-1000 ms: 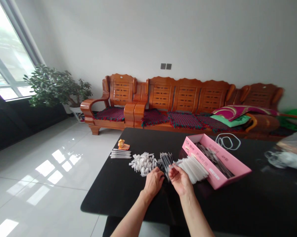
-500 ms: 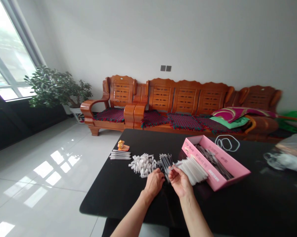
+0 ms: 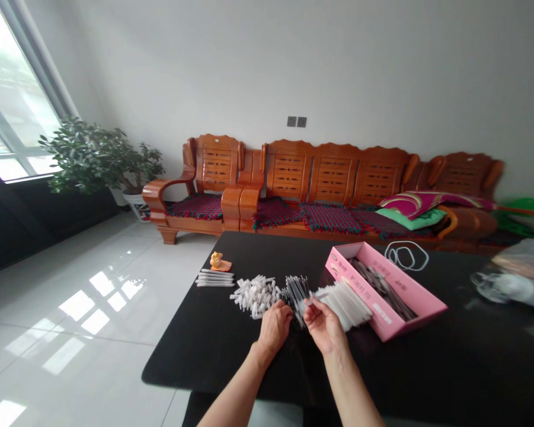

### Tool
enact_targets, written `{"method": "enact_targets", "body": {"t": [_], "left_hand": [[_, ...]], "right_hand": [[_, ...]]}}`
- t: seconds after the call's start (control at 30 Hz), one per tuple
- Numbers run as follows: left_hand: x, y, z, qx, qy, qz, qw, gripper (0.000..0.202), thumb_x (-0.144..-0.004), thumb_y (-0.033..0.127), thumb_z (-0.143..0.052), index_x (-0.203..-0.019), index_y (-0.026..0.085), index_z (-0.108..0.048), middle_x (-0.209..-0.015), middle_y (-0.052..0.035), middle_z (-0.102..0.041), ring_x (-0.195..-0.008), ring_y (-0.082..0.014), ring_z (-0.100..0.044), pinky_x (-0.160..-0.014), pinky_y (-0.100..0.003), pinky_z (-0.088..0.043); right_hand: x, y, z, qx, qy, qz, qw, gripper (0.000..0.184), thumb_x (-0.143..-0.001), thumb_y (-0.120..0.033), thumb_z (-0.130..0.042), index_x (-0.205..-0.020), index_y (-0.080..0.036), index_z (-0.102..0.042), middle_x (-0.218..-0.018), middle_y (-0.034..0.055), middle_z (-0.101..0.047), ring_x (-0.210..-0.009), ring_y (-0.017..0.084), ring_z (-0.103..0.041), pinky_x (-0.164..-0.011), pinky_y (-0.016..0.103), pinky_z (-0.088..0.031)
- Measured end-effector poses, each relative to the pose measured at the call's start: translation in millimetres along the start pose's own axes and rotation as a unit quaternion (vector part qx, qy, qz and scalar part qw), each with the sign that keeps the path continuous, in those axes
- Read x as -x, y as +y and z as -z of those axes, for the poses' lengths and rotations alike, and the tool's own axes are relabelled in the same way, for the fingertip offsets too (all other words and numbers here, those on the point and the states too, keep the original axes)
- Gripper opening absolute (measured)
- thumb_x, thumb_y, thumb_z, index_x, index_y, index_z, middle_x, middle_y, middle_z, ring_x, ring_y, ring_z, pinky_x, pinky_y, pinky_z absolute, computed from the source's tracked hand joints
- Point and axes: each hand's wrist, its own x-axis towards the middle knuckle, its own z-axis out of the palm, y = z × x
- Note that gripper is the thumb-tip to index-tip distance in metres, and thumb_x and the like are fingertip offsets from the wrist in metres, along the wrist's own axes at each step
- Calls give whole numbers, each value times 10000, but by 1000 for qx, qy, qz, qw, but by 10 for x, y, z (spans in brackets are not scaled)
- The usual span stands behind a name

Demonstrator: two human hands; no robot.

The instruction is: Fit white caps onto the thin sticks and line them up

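On the black table, my left hand [image 3: 275,326] is closed, its fingertips curled down beside the near end of a bunch of dark, slim pen refills [image 3: 297,289]. What those fingers hold, if anything, is hidden. Palm turned up, my right hand [image 3: 325,326] pinches a slim pale tube [image 3: 310,299], mostly covered by the fingers. Left of the refills lies a heap of short white pen parts [image 3: 255,295]. Right of them, many long white tubes [image 3: 349,305], like pen barrels, lie side by side. Several white pens [image 3: 216,277] form a row at the table's left.
An open pink box [image 3: 384,290] holds dark, slim sticks. A small yellow figurine [image 3: 216,260] stands behind the row of pens. White loops [image 3: 406,255] and a clear plastic bag [image 3: 522,261] lie to the right. Behind the black table [image 3: 195,350] runs a wooden sofa [image 3: 288,172].
Both hands stay almost where they were, with only a slight shift of the fingers. The whole view has moved a little.
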Motion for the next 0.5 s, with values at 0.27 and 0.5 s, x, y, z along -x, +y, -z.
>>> {"method": "enact_targets", "body": {"t": [0.27,0.5], "left_hand": [[224,1,60,8,-57,-13,998,111,-770,279,-662,-842,199,-689,-861,-35,-631,-753,-164,-584,-675,-251,-403],[241,0,-8,-30,-53,17,998,48,-790,227,-616,-792,187,-642,-865,-39,-633,-772,-163,-601,-689,-251,-420]], "right_hand": [[-10,31,58,-2,6,3,1000,117,-684,-40,-722,-711,-144,-677,-654,54,-736,-502,121,-661,-473,189,-540],[-5,51,42,-16,12,-12,1000,117,-689,-21,-695,-711,-135,-679,-667,73,-741,-505,121,-661,-473,196,-539]]}}
